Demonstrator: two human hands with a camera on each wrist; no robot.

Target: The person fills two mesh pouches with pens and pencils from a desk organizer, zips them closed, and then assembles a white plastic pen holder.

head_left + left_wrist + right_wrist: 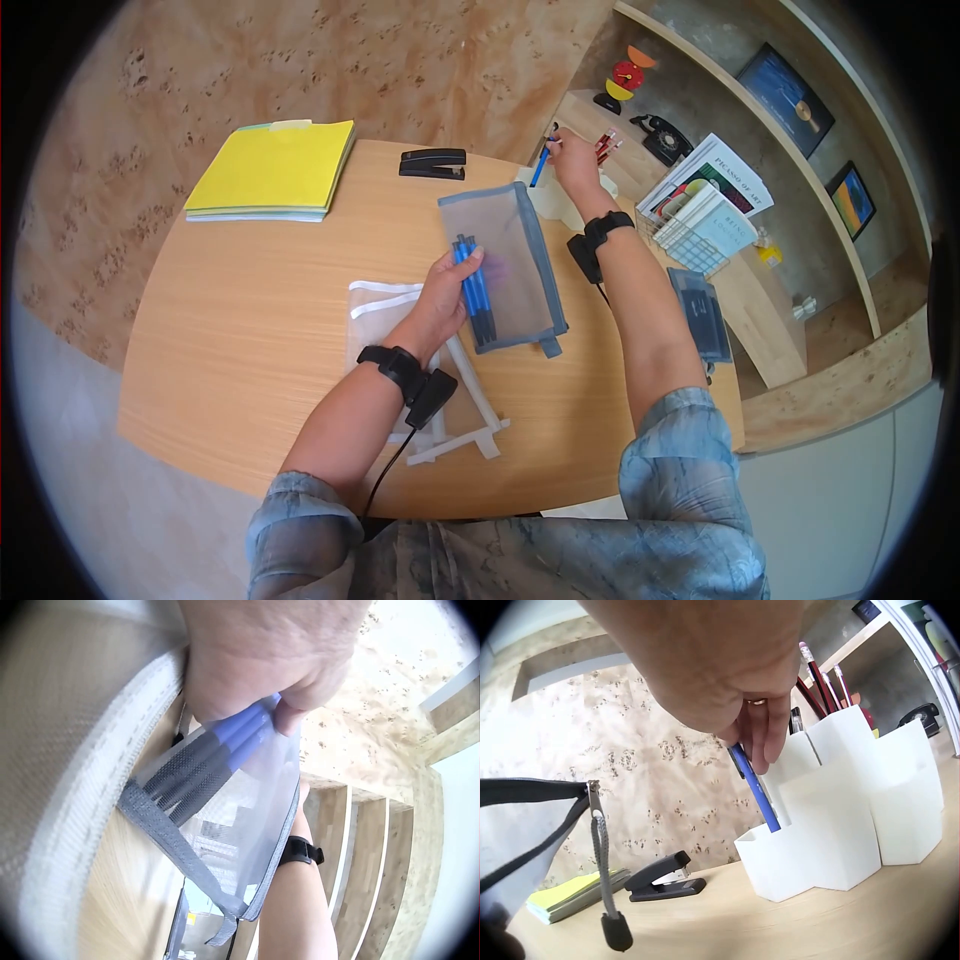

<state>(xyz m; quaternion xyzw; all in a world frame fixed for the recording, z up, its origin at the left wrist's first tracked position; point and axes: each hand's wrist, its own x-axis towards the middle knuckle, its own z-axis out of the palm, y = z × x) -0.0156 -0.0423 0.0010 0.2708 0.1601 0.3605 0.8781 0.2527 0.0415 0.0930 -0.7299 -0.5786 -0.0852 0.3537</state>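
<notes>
My left hand (443,298) grips a grey-blue mesh zip pouch (508,250) together with several blue pens (474,285). Those pens lie along the pouch's left part, dark ends down; in the left wrist view the mesh covers the dark ends (187,772). At the far right of the desk, my right hand (578,165) pinches another blue pen (756,789) near its top. That pen's lower end is within the low front compartment of a white hexagonal pen holder (832,825). Red-and-black pencils (821,686) stand in the holder's taller compartments.
A white-edged mesh pouch (440,440) lies under my left forearm. Yellow folders (275,170) and a black stapler (433,163) are at the back. Right of my right arm lies a dark pouch (700,315). A wire rack of books (700,235) and a black telephone (662,140) stand beyond.
</notes>
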